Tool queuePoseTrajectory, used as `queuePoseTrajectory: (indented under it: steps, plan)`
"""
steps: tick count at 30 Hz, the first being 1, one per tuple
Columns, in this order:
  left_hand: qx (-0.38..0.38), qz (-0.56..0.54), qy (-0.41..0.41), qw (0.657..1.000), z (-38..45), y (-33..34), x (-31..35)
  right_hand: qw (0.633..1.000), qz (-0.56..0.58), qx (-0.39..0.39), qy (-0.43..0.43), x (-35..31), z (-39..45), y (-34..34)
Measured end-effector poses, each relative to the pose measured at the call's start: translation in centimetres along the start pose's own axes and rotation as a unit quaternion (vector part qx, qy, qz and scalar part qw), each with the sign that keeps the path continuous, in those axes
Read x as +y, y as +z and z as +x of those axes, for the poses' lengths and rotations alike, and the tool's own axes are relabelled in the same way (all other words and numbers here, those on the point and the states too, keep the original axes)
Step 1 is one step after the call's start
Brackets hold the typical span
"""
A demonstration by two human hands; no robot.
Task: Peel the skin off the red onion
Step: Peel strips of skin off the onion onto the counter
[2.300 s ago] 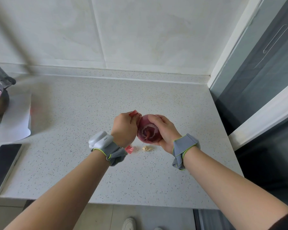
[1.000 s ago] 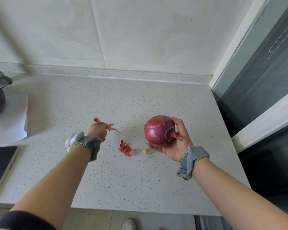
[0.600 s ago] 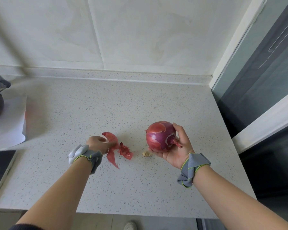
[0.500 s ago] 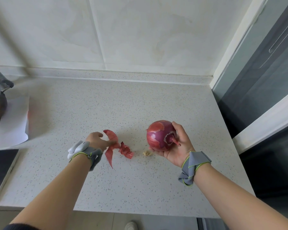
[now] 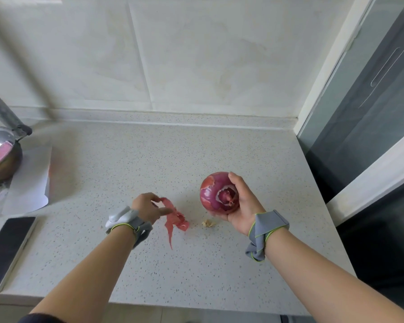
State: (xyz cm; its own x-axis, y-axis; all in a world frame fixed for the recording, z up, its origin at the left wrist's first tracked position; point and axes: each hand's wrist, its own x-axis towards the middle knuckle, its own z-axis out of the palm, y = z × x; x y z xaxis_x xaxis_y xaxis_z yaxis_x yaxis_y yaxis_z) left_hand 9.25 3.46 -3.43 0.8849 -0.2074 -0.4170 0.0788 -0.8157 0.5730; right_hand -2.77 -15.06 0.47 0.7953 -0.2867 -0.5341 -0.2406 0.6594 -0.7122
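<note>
My right hand (image 5: 245, 206) grips the red onion (image 5: 216, 194) and holds it a little above the counter, its cut end turned toward me. Patches of dry skin still cling to its left side. My left hand (image 5: 148, 207) hovers low over the counter to the onion's left, fingers spread. Right at its fingertips lie torn strips of red onion skin (image 5: 175, 221) in a small heap on the counter; I cannot tell whether a finger still touches them.
A pale onion scrap (image 5: 208, 223) lies below the onion. At the left are a metal bowl (image 5: 0, 155) on white paper (image 5: 30, 180) and a dark phone (image 5: 7, 250) near the counter's front edge. A glass door frame (image 5: 324, 78) bounds the right side.
My left hand pulled a strip of skin off the onion, carried it left and down to the counter beside an earlier piece, and spread its fingers. My right hand kept the onion and turned it.
</note>
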Motion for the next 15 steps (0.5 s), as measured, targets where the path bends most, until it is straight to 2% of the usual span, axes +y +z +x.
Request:
queuePoseTrajectory:
  steps: [2, 3, 5, 8, 15]
  plan:
    - [0.043, 0.072, 0.008, 0.996, -0.4, -0.2, 0.3, 1.0, -0.016, 0.009, -0.013, 0.1, 0.2, 0.2]
    - [0.077, 0.076, 0.047, 0.993, -1.0, -0.5, 1.2, 0.999, -0.025, 0.015, -0.017, 0.1, 0.1, 0.4]
    - [0.112, -0.012, 0.164, 0.98, -2.9, -1.3, 4.1, 0.998, -0.042, 0.028, -0.023, 0.2, 0.4, 0.7]
    - [0.078, -0.11, 0.287, 0.949, -6.8, -2.3, 8.0, 0.998, -0.053, 0.027, -0.034, 0.5, 1.0, 1.2]
    - [0.087, -0.085, 0.337, 0.934, -8.3, -2.4, 8.4, 0.998, -0.026, 0.002, -0.049, 0.2, 1.2, 2.0]
